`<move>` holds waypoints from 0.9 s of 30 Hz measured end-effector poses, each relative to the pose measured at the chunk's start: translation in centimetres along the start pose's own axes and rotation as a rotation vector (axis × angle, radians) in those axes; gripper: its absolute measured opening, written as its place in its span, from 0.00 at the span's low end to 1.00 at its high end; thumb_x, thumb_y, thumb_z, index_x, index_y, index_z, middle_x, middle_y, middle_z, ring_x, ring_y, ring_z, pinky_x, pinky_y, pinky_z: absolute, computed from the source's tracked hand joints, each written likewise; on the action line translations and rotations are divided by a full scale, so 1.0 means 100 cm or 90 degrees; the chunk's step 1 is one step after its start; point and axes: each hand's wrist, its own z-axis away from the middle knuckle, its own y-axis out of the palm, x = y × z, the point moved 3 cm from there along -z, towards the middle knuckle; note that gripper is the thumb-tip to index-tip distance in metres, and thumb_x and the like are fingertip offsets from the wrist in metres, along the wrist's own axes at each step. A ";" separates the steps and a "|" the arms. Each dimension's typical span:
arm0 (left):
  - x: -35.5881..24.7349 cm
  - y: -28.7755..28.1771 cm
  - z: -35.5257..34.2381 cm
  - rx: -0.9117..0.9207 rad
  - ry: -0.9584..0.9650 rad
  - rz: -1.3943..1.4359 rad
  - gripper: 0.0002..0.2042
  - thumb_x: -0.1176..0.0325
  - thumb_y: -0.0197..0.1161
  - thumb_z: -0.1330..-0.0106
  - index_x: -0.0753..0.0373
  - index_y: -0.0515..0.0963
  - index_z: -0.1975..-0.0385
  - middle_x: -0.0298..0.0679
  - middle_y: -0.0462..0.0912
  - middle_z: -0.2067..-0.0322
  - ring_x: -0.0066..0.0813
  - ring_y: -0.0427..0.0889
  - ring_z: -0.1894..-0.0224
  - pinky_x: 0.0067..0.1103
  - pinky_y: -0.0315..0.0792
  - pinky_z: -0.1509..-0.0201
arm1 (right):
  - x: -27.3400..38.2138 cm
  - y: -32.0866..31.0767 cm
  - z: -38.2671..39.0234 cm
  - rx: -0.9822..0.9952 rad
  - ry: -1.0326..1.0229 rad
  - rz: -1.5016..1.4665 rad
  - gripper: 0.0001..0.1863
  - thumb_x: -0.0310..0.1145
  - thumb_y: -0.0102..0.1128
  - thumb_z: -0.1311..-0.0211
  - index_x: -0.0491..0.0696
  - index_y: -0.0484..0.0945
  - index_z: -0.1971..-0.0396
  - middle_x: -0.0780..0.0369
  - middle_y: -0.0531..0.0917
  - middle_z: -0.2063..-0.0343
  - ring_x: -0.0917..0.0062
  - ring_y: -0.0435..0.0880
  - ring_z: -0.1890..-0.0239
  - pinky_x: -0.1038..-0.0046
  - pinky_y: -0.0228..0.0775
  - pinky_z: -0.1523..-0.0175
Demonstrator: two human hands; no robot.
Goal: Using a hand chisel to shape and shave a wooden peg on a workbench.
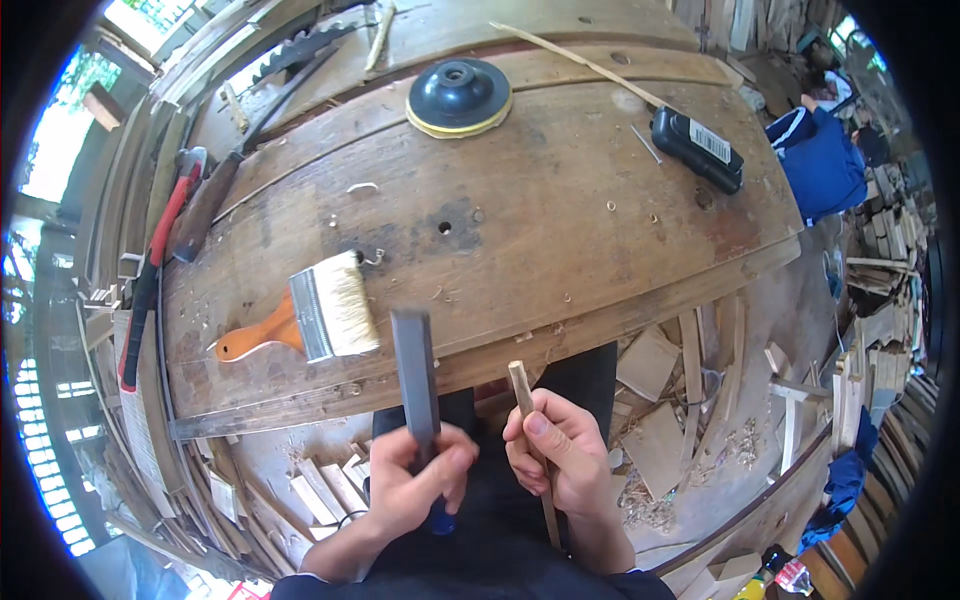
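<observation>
My left hand [420, 475] is closed around a chisel [414, 365], whose wide grey blade points up toward the bench edge. A bit of blue handle shows below the fingers. My right hand [565, 450] pinches a thin wooden stick [521, 388], with the thumb pressed along its side. The stick's pale end stands above the fingers, and its lower part runs down in front of my body. Blade and stick are apart, both held just on the near side of the wooden workbench [560, 220].
On the bench lie a wide paintbrush [335, 308], a round black sanding pad [458, 95], a black handheld tool [697, 150], a long thin stick [575, 62] and a red-handled hammer [165, 235]. Wood offcuts [655, 455] and shavings cover the floor. A person in blue [822, 165] is at the far right.
</observation>
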 end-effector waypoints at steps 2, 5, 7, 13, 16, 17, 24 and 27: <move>-0.014 0.002 -0.010 -0.028 0.054 0.018 0.09 0.74 0.55 0.36 0.72 0.73 0.59 0.33 0.73 0.85 0.17 0.71 0.85 0.12 0.64 0.82 | -0.004 0.011 0.002 -0.008 -0.011 0.066 0.11 0.36 0.46 0.33 0.43 0.69 0.69 0.69 0.66 0.87 0.90 0.59 0.88 0.87 0.50 0.83; -0.033 0.009 -0.017 -0.004 0.129 -0.063 0.11 0.71 0.59 0.38 0.70 0.75 0.58 0.32 0.77 0.80 0.11 0.70 0.84 0.11 0.63 0.82 | -0.014 0.026 0.009 -0.006 -0.005 0.116 0.10 0.34 0.48 0.35 0.42 0.70 0.69 0.66 0.71 0.85 0.89 0.62 0.88 0.86 0.52 0.83; -0.033 0.010 -0.020 0.027 0.079 -0.074 0.09 0.69 0.61 0.39 0.66 0.78 0.63 0.29 0.76 0.82 0.11 0.70 0.84 0.11 0.62 0.83 | -0.022 0.025 0.014 0.000 -0.013 0.159 0.12 0.34 0.52 0.38 0.40 0.71 0.63 0.61 0.76 0.81 0.87 0.66 0.88 0.86 0.57 0.83; -0.069 -0.002 -0.039 0.122 0.203 -0.251 0.08 0.68 0.62 0.41 0.66 0.75 0.72 0.34 0.76 0.82 0.14 0.71 0.85 0.14 0.66 0.82 | -0.015 0.034 0.013 -0.025 -0.103 0.235 0.12 0.37 0.52 0.37 0.41 0.73 0.67 0.68 0.69 0.85 0.87 0.64 0.87 0.84 0.55 0.81; -0.092 -0.004 -0.062 0.199 0.202 -0.307 0.10 0.66 0.63 0.42 0.66 0.71 0.74 0.33 0.73 0.85 0.16 0.70 0.89 0.15 0.63 0.87 | 0.022 0.049 0.006 -0.001 -0.105 0.368 0.14 0.39 0.52 0.36 0.42 0.75 0.65 0.67 0.73 0.81 0.89 0.65 0.81 0.84 0.55 0.76; -0.107 -0.002 -0.069 0.231 0.138 -0.332 0.11 0.65 0.62 0.41 0.65 0.71 0.73 0.31 0.72 0.85 0.15 0.69 0.89 0.14 0.63 0.87 | 0.036 0.048 0.001 0.012 -0.114 0.440 0.15 0.40 0.52 0.36 0.41 0.76 0.65 0.67 0.76 0.78 0.87 0.68 0.79 0.83 0.58 0.74; -0.102 0.006 -0.128 0.382 0.099 -0.155 0.10 0.67 0.62 0.41 0.65 0.69 0.72 0.31 0.70 0.88 0.16 0.68 0.90 0.15 0.59 0.91 | 0.111 0.093 -0.022 0.141 -0.199 1.185 0.11 0.31 0.57 0.46 0.38 0.77 0.68 0.51 0.78 0.84 0.66 0.80 0.80 0.72 0.69 0.75; -0.098 0.002 -0.126 0.361 0.069 -0.206 0.09 0.69 0.61 0.40 0.66 0.68 0.73 0.32 0.69 0.89 0.17 0.67 0.91 0.16 0.59 0.91 | 0.133 0.153 -0.017 0.434 -0.270 1.096 0.06 0.28 0.57 0.48 0.41 0.78 0.73 0.56 0.79 0.83 0.69 0.80 0.80 0.74 0.69 0.77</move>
